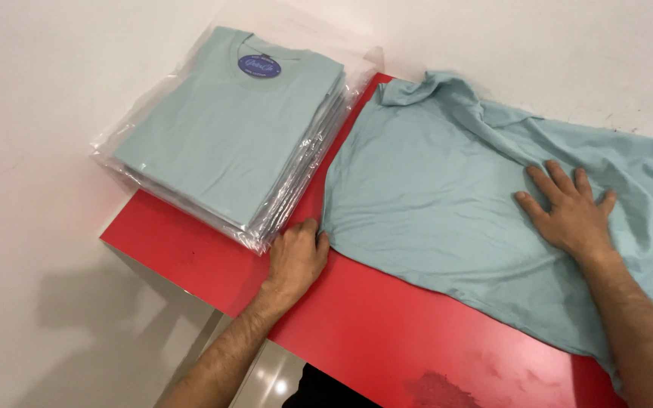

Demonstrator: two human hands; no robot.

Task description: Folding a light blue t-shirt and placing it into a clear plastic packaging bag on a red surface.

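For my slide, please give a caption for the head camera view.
Left hand pinches the shirt edge, right hand flat on it, beside bagged shirts on a red table.

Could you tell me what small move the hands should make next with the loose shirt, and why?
Probably draw the left hand outward while the right hand stays flat: the left pinches the loose shirt at its edge, and folds still show near its top.

Bagged shirts [228, 136] left of loose shirt [432, 174]
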